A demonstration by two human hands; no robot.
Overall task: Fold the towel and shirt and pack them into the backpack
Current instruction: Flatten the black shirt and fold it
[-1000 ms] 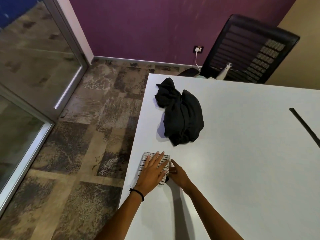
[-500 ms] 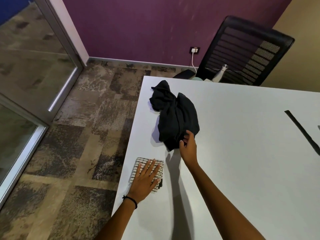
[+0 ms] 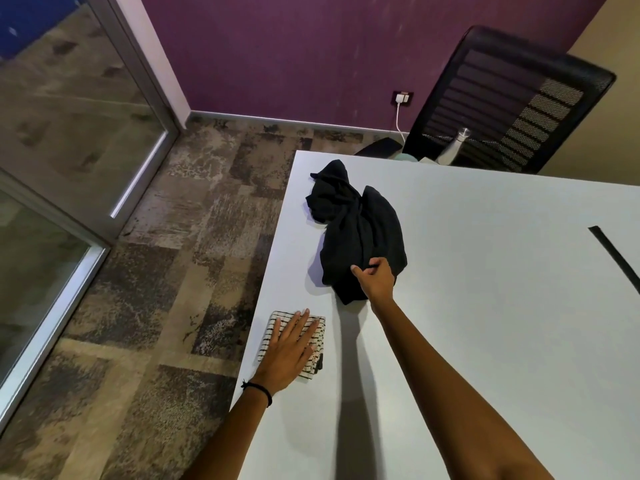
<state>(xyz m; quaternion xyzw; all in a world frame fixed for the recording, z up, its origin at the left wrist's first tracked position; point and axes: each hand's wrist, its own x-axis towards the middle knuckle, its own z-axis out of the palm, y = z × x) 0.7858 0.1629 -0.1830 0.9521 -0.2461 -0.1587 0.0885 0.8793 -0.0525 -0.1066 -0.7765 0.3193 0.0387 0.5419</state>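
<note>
Currently the left hand [image 3: 287, 348] lies flat w/ fingers [image 3: 297, 327] straight and slightly spread on the folded striped towel [image 3: 318, 336], which sits at the near-left edge of the white counter [image 3: 485, 306]. Just beyond it, the right hand [image 3: 375, 280] rests on the near end of the crumpled black shirt [image 3: 360, 230] (a loose heap, not folded), thumb and curled fingers pinching a bit of cloth. Behind the counter's far side are a black mesh chair [image 3: 512, 102] and a silver bottle [image 3: 453, 147], both partly hidden by the counter's edge.
</note>
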